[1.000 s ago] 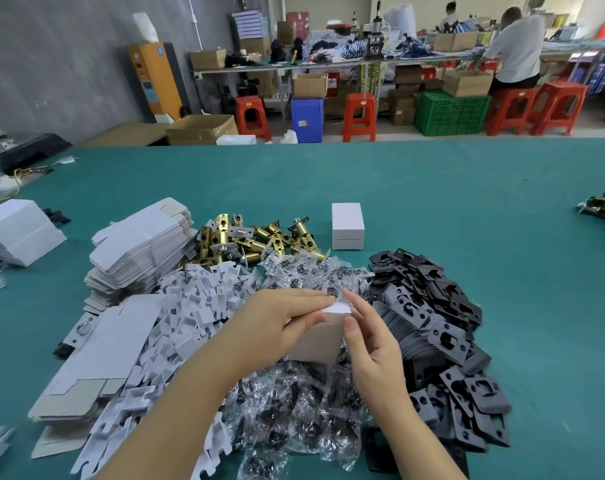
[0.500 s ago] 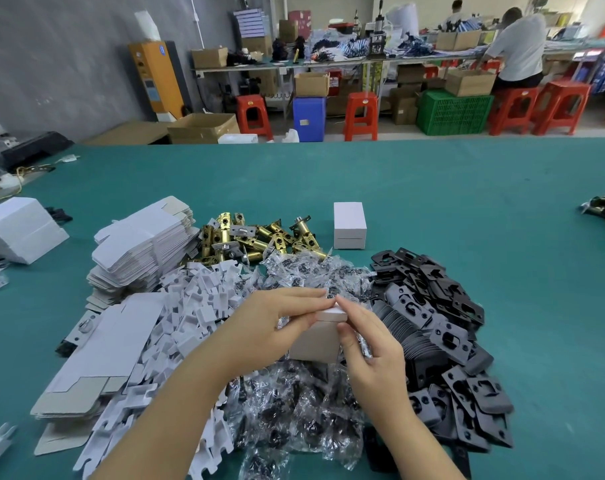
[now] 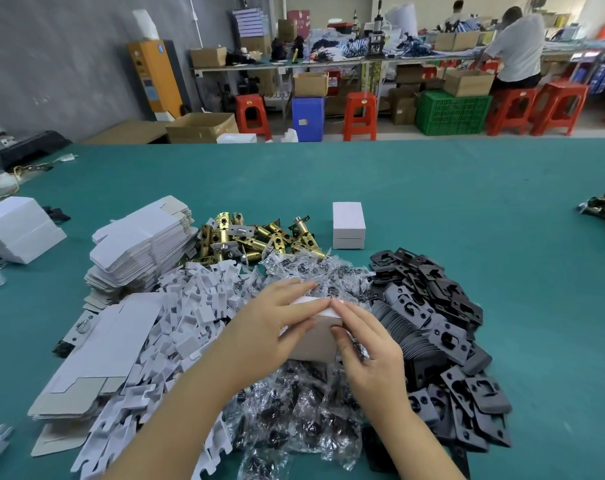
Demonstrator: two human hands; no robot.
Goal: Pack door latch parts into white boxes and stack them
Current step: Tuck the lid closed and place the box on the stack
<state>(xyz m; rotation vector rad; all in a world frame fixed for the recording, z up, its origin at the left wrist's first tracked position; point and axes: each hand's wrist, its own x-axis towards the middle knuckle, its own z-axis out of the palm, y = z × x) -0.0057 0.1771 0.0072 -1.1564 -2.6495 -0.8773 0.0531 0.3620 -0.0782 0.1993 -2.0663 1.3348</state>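
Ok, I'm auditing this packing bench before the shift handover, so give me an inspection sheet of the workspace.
Surface: green table, mostly bare at the far side.
Job's things: white box in hand; closed white box beyond; brass latches; black plates; bagged parts; flat box blanks; white inserts.
Clutter: white box stack at left edge.
Grip: left hand and right hand both hold the box, fingers on its top flap.
Cables: yellow cord, far left.
Surroundings: red stools, green crate, seated worker.
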